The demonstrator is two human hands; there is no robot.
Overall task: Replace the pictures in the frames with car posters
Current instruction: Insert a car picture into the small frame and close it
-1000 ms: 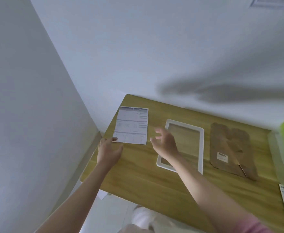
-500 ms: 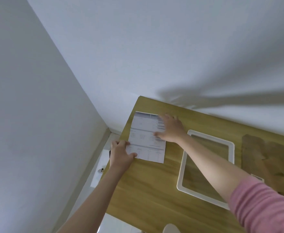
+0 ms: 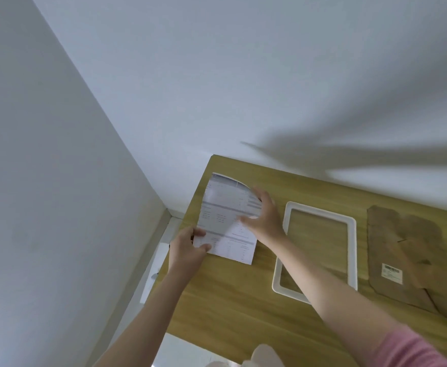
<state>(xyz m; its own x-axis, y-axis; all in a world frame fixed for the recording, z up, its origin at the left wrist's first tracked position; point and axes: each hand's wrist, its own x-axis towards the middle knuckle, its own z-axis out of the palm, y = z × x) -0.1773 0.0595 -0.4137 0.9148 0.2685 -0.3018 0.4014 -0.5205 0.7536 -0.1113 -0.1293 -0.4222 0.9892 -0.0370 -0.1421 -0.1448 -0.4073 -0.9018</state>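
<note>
A printed paper sheet [image 3: 223, 210] with table-like text lies near the far left corner of the wooden table [image 3: 230, 295]. Its far right corner curls up off the table. My left hand [image 3: 186, 247] pinches the sheet's near left corner. My right hand [image 3: 263, 217] grips the sheet's right edge, fingers under the lifted part. To the right of the sheet lies a white picture frame [image 3: 354, 250], empty, with the wood showing through it. My right forearm crosses over the frame's near left corner.
A brown cardboard backing board [image 3: 407, 250] with a small white label lies right of the frame. White walls meet at the corner behind the table's left end. A white object [image 3: 153, 271] sits on the floor by the table's left edge.
My right hand went from lying flat on the sheet to gripping its right edge. The sheet's far right corner has lifted and curled. The view has drifted slightly left.
</note>
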